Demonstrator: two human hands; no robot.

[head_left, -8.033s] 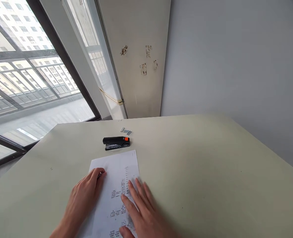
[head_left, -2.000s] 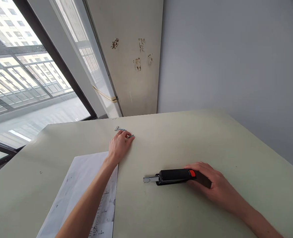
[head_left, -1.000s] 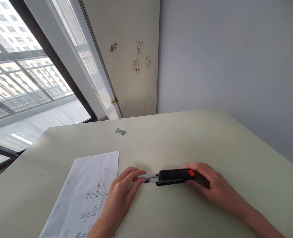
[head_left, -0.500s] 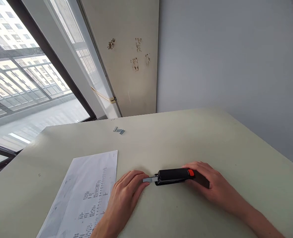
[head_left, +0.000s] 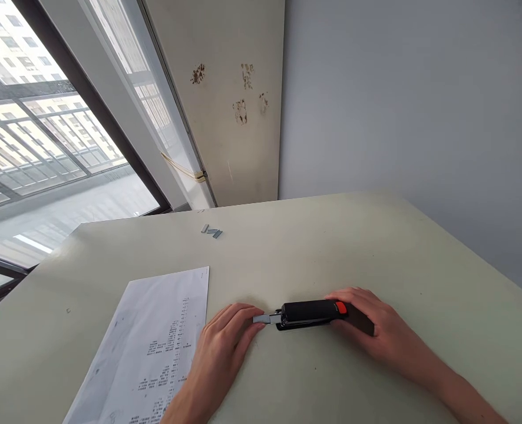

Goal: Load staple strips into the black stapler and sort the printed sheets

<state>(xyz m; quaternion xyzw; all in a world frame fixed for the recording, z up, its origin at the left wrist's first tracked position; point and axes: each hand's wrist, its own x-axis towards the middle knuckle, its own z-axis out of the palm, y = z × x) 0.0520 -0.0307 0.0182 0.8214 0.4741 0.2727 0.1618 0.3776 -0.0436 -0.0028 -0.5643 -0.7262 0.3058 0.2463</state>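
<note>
Plainly, the paper (head_left: 155, 330) is laid flat at the left of the table (head_left: 420, 341), presumably so that room is left for both hands; beyond it three small strips (head_left: 212, 231) are set close together, within easy reach; by the left hand (head_left: 225, 341) a grey strip (head_left: 261, 319) is pinched at the end of the metal rail (head_left: 274, 318), thumb and fingertips narrowed about it, probably so that it is kept in line; the rail is left jutting from the stapler (head_left: 309, 311), whose right end is clasped on the table by the right hand (head_left: 367, 318), fingers curled round it, likely so that sliding is prevented; the paper's near end is cut off by the view, and its print cannot be read; whether the strip is seated in the rail cannot be told; the stapler's right end is partly hidden and shaded.
</note>
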